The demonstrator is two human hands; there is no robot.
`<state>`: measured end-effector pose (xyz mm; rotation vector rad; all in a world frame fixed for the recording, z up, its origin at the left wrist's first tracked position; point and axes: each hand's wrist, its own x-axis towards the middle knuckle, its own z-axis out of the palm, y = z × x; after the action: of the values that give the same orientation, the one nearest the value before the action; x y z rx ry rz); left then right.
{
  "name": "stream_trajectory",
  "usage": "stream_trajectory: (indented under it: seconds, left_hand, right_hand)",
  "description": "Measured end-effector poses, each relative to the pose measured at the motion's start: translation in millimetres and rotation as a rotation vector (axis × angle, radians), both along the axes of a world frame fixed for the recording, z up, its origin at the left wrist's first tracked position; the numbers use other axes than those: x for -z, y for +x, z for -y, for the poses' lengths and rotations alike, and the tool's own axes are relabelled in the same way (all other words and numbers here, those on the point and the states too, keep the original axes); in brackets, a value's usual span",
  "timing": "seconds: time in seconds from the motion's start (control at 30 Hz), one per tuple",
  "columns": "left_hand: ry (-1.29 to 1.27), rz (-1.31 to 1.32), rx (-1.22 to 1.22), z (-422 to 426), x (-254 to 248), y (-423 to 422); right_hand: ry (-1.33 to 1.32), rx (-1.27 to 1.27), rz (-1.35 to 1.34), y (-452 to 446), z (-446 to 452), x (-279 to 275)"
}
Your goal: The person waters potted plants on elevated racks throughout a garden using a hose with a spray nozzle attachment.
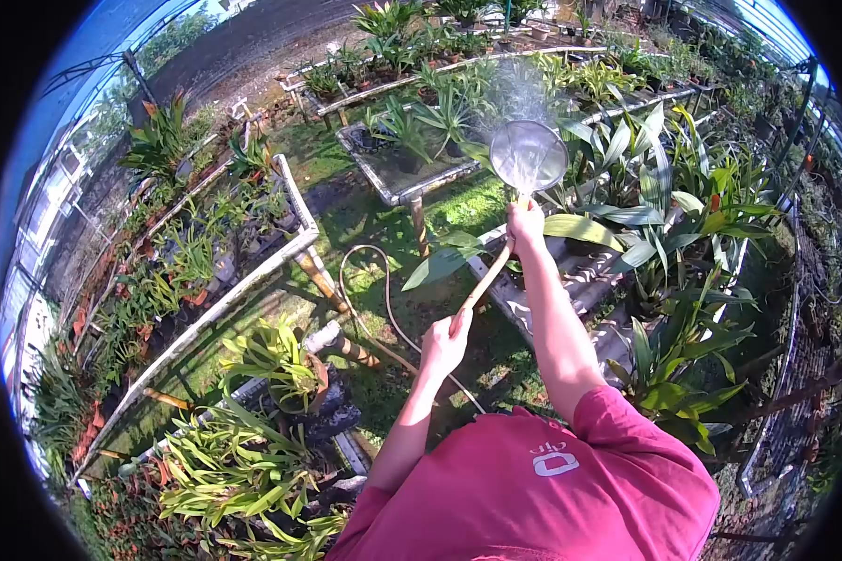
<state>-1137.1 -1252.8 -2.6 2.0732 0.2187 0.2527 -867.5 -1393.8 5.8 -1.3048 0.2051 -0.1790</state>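
Note:
My right hand [525, 222] is stretched out ahead, closed around the front end of a tan garden hose [484, 282]. Just beyond that fist is a round, greyish, see-through disc [528, 157], like a sprinkler head or mesh; its exact kind is unclear. A fine water spray [516, 92] spreads past it toward the potted plants. Lower down and to the left, my left hand [442, 348] wraps round the same hose. From there the hose drops to the ground and loops on the grass.
Broad-leaved plants [660, 178] crowd the bench at right. A white-edged bench [412, 194] stands ahead, and another bench rail [243, 290] curves along the left. Strap-leaved plants [229, 458] grow close at lower left. Mossy ground [323, 154] lies between the benches.

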Motion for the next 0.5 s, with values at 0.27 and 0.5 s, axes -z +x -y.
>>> stream_trajectory:
  seconds: [0.27,0.5]
  left_hand:
    - [0.043,-0.018,0.022,32,-8,50]
    - [0.010,-0.007,-0.006,46,7,64]
  right_hand:
    - [-0.034,0.005,0.030,45,31,-15]
    - [-0.104,-0.029,0.047,70,28,-5]
